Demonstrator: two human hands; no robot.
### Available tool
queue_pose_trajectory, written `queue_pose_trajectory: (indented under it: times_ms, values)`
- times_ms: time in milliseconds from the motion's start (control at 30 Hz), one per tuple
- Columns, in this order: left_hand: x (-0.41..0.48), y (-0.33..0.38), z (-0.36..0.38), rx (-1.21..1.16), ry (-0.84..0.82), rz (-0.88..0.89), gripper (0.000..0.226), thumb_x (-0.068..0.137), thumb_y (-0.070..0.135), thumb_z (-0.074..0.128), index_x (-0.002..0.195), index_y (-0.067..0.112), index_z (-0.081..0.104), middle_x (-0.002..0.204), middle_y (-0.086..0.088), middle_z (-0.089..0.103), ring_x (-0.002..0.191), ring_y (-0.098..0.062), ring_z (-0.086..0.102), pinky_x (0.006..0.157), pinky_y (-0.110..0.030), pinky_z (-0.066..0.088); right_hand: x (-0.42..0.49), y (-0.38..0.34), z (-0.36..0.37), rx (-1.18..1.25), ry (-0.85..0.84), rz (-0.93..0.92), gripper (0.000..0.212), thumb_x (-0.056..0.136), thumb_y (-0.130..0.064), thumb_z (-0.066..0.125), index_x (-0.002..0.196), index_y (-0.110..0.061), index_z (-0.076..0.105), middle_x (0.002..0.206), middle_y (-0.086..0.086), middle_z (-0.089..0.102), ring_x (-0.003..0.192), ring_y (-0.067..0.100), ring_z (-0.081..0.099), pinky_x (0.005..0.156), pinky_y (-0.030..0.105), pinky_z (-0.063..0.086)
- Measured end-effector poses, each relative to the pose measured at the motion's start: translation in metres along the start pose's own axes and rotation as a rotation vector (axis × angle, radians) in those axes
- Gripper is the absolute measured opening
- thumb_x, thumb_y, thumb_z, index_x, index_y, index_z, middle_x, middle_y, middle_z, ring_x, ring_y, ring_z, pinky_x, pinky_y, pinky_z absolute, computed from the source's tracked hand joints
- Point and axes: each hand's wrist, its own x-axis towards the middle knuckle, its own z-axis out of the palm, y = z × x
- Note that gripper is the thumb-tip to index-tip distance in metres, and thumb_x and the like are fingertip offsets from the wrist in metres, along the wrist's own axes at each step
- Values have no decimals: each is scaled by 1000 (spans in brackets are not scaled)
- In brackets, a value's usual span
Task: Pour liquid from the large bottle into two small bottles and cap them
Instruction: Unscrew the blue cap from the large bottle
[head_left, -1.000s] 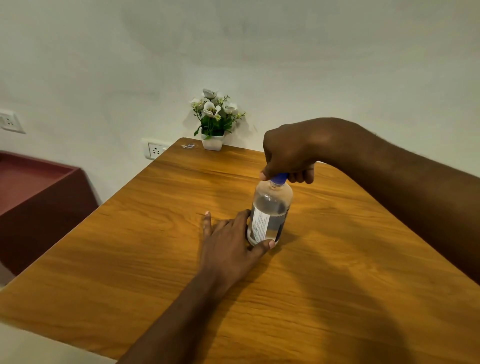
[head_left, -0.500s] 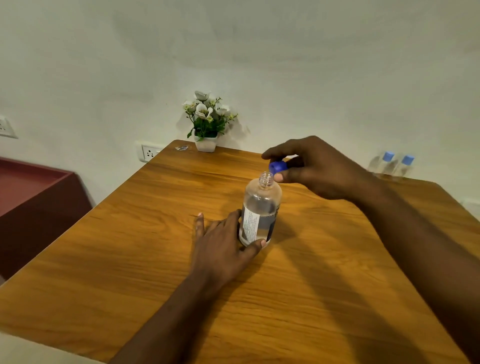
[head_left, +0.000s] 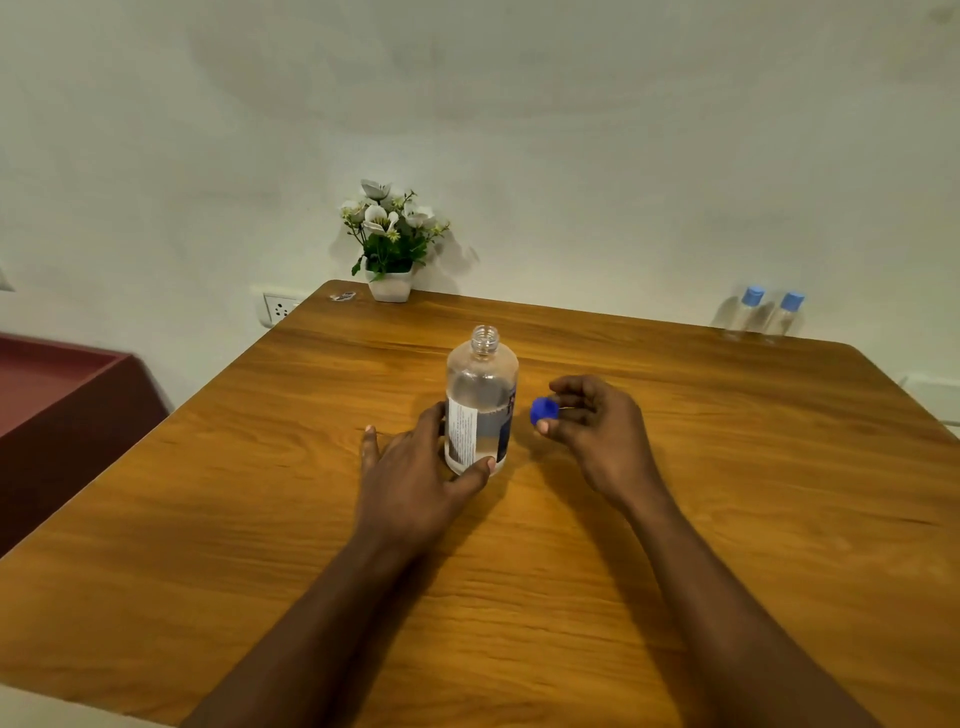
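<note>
Uncapped large bottle (head_left: 480, 410) upright; two blue-capped small bottles (head_left: 747, 314) (head_left: 785, 318) far right.

Bare hands (head_left: 415, 483), forearms (head_left: 322, 613); nails (head_left: 490, 460) seemingly short

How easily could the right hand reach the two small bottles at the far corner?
Probably yes: nothing stands on the table between the right hand and the small bottles, but its fingers pinch the blue cap, which likely needs setting down first.

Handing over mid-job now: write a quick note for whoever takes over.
Left hand holds the large clear plastic bottle, upright and uncapped at mid-table.
Right hand pinches its small blue screw cap beside it.
Two small clear bottles with light blue caps stand at the far right edge of the wooden table, capped.
Done: large bottle opened.
Left: uncap small bottles, fill both, recap.
</note>
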Motion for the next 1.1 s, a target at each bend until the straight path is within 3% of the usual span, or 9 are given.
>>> queue_pose_trajectory:
  times_ms: [100, 333, 500, 833, 967, 1100]
  values:
    - [3, -1, 1, 3, 11, -43, 77, 81, 62, 56, 143, 28, 25, 136, 6, 55, 130, -14, 44, 117, -49, -1, 6, 12, 11, -39, -6, 26, 57, 79, -2, 74, 129, -20, 54, 104, -1, 64, 96, 12, 64, 81, 24, 55]
    - [5, -6, 3, -1, 44, -83, 78, 82, 60, 57, 144, 26, 25, 137, 5, 54, 131, -14, 45, 118, -51, 1, 25, 21, 35, -130, 38, 16, 66, 85, -7, 69, 140, -28, 41, 117, 1, 65, 107, 15, 60, 91, 33, 53]
    - [6, -7, 4, -14, 50, -83, 76, 82, 57, 59, 143, 27, 26, 136, 7, 55, 130, -13, 45, 118, -52, 2, 30, 24, 41, -179, 55, 7, 68, 84, -9, 71, 141, -28, 40, 113, 0, 66, 109, 18, 60, 95, 41, 52]
    - [2, -10, 4, -28, 35, -87, 83, 80, 59, 59, 146, 23, 26, 144, 4, 46, 134, -13, 40, 118, -48, 5, 26, 25, 38, -307, 75, 87, 73, 86, -9, 69, 148, -19, 33, 139, 5, 55, 129, 21, 50, 102, 36, 45]
    - [-8, -6, 0, -3, 43, -142, 84, 83, 45, 66, 148, 17, 22, 150, -4, 36, 139, -19, 31, 119, -43, 15, 15, 24, 30, -378, 53, 79, 65, 90, -18, 65, 148, -17, 33, 143, 4, 52, 133, 22, 45, 105, 35, 41]
    - [-26, 2, -7, -73, 172, -204, 65, 81, 31, 69, 136, 21, 35, 136, -5, 42, 124, -22, 42, 104, -39, 36, 0, 23, 21, -403, 21, 74, 59, 93, -18, 60, 147, -19, 36, 143, 2, 52, 133, 20, 46, 106, 34, 40]
